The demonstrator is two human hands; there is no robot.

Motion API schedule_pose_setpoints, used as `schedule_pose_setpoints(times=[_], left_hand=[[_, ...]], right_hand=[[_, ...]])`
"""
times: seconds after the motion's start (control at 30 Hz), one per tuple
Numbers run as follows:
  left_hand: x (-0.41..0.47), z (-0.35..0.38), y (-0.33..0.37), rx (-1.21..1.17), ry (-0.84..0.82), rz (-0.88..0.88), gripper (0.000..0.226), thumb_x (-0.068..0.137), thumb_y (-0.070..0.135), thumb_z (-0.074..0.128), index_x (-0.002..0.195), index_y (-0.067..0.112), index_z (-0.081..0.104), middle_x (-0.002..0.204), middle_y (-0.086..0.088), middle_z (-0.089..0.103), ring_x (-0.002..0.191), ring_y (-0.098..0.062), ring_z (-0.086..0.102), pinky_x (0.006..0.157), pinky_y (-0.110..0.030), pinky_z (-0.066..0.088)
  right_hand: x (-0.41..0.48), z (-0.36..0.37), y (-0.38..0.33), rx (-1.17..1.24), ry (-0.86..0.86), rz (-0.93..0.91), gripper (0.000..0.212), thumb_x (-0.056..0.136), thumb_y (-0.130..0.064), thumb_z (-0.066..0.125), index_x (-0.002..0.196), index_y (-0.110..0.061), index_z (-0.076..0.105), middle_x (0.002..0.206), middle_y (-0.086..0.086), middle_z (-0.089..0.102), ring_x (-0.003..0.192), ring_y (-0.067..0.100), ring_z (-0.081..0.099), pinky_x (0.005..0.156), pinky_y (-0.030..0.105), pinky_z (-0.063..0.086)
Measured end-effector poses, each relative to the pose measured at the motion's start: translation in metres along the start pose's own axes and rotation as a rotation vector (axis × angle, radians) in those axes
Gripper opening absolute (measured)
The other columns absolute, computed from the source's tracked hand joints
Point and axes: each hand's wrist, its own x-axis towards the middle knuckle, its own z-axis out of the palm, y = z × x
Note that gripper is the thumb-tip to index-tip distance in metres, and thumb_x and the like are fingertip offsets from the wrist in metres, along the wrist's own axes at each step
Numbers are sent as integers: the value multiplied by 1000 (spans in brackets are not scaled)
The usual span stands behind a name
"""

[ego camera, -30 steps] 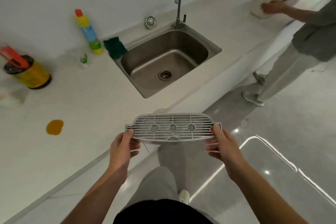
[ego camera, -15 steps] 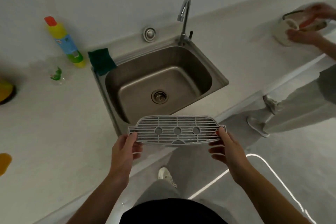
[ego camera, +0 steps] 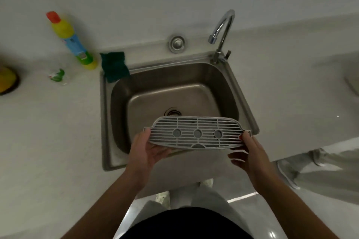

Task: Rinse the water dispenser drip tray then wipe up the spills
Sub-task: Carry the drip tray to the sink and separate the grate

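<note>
I hold a grey slotted drip tray [ego camera: 197, 132] level by its two ends, over the near half of a steel sink [ego camera: 246, 106]. My left hand [ego camera: 144, 151] grips its left end and my right hand [ego camera: 250, 153] grips its right end. The tray has three round discs along its middle. The drain [ego camera: 172, 112] shows just beyond the tray's far edge. A curved chrome tap [ego camera: 221, 31] stands at the sink's back right corner, and no water runs from it. A dark green sponge cloth [ego camera: 114, 66] lies on the sink's back left corner.
A yellow bottle with a red cap [ego camera: 71, 40] stands left of the sink on the white counter [ego camera: 48, 132]. A small clear cup [ego camera: 58, 76] and a yellow container [ego camera: 6, 80] sit further left. Another person's leg and shoe [ego camera: 303, 165] are at the right.
I have stepped up to the counter and carried the tray forward, from over the floor to over the sink basin. The orange spill and the other person's hands have left the view.
</note>
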Motion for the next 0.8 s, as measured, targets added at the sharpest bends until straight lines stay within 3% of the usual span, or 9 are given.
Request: schedule_pose_setpoints(times=[0.3, 0.4, 0.5, 0.57, 0.63, 0.67, 0.73, 0.8], left_hand=[[41, 66, 5, -123, 195, 66, 55, 106, 53, 40, 134, 14, 66, 128, -19, 73, 120, -37, 70, 101, -52, 53], [52, 78, 12, -144, 249, 77, 55, 107, 53, 39, 131, 15, 69, 127, -19, 74, 119, -35, 70, 95, -48, 57], [64, 83, 20, -173, 281, 89, 54, 106, 54, 38, 121, 17, 75, 123, -18, 75, 115, -33, 72, 84, -42, 62], [73, 84, 26, -199, 302, 97, 54, 107, 53, 38, 113, 19, 80, 120, -18, 76, 111, -32, 74, 79, -40, 63], [82, 83, 31, -208, 307, 101, 53, 107, 51, 38, 106, 23, 82, 117, -16, 78, 107, -29, 76, 79, -40, 64], [87, 82, 34, -208, 311, 102, 52, 108, 50, 38, 104, 24, 83, 117, -16, 78, 106, -29, 76, 79, -40, 64], [99, 79, 39, -212, 312, 100, 50, 108, 49, 39, 108, 20, 80, 117, -17, 78, 106, -29, 76, 80, -42, 64], [110, 75, 44, -222, 312, 99, 47, 108, 47, 41, 111, 18, 78, 116, -18, 77, 102, -28, 77, 76, -41, 65]], right_hand=[[103, -16, -64, -159, -166, -55, 31, 107, -46, 44, 114, -25, 67, 101, 6, 78, 92, 29, 74, 68, 35, 57], [126, -12, -76, -191, -204, -51, 30, 107, -45, 44, 113, -26, 67, 101, 4, 78, 90, 27, 75, 64, 31, 60], [141, -3, -92, -233, -219, -54, 28, 107, -45, 47, 111, -26, 67, 104, 8, 77, 89, 27, 75, 69, 37, 62], [148, 3, -104, -282, -242, -74, 26, 105, -45, 50, 120, -28, 63, 111, 9, 75, 90, 26, 75, 73, 43, 62], [152, 8, -117, -338, -215, -111, 44, 103, -46, 54, 142, -29, 48, 126, 8, 67, 100, 26, 72, 83, 49, 61], [153, 9, -123, -431, -158, -228, 54, 100, -46, 58, 149, -29, 41, 130, 7, 63, 101, 23, 69, 85, 48, 61], [149, 15, -132, -730, -45, -621, 58, 92, -45, 66, 143, -28, 42, 115, -5, 58, 88, 7, 61, 73, 31, 56], [137, 37, -139, -987, -177, -924, 46, 89, -48, 63, 131, -36, 47, 96, -22, 53, 73, -3, 54, 64, 17, 46]])
